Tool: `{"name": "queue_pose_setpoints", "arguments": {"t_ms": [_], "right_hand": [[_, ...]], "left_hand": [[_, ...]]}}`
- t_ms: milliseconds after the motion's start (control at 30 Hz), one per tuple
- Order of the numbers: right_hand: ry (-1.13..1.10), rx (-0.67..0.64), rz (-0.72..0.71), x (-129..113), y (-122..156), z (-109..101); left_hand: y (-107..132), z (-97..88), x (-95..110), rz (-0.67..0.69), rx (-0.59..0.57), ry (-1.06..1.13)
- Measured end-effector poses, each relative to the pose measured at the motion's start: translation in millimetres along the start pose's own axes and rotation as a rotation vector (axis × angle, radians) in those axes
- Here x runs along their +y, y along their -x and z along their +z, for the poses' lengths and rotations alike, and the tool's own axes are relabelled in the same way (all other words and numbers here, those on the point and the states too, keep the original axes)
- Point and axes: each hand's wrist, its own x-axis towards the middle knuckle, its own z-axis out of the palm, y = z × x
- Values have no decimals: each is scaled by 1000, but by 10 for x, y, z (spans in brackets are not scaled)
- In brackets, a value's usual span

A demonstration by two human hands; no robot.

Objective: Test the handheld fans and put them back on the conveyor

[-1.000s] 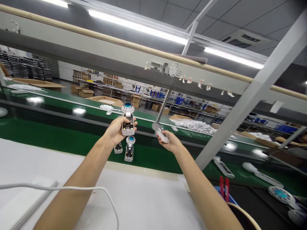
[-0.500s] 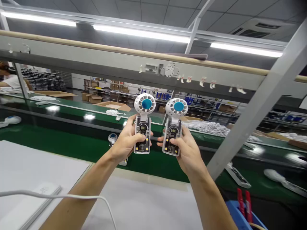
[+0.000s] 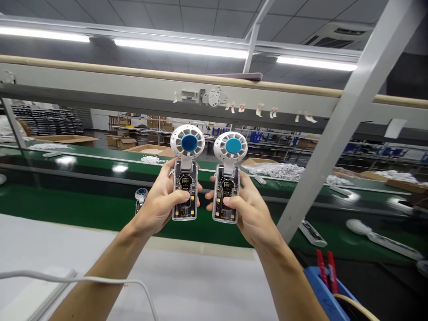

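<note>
Two small handheld fans are held up side by side, a short gap between them. My left hand (image 3: 162, 200) is closed round the left handheld fan (image 3: 186, 178), its thumb pressed on the front of the clear body. Likewise, my right hand (image 3: 249, 207) grips the right handheld fan (image 3: 228, 178) with the thumb on its front. Each has a round white head with a blue centre, and a dark circuit board shows through the transparent handle. Small digits glow on both displays. Behind my left wrist, another handheld fan (image 3: 141, 194) is partly hidden.
A green conveyor belt (image 3: 107, 196) crosses behind the hands, with more white fans (image 3: 384, 240) at right. A slanted metal post (image 3: 321, 165) rises at right. The blue bin (image 3: 317, 285) holds red-handled tools. A white cable (image 3: 83, 279) crosses above the white worktop (image 3: 187, 276).
The view has shifted a little to the right, so the surroundings appear further left. Both fans remain in my hands, slightly closer, and their display digits look brighter.
</note>
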Motion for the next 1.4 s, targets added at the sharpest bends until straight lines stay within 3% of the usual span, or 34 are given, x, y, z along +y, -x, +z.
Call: {"name": "queue_pose_setpoints", "arguments": {"t_ms": [567, 933, 1133, 1400], "right_hand": [[-26, 43, -11, 139, -40, 21], [-30, 47, -2, 94, -33, 34], [-13, 58, -26, 110, -33, 20], [38, -9, -21, 75, -12, -13]], "left_hand": [[4, -7, -17, -9, 3, 55], [34, 45, -9, 10, -55, 89], [13, 50, -49, -1, 2, 95], [34, 55, -21, 6, -15, 101]]}}
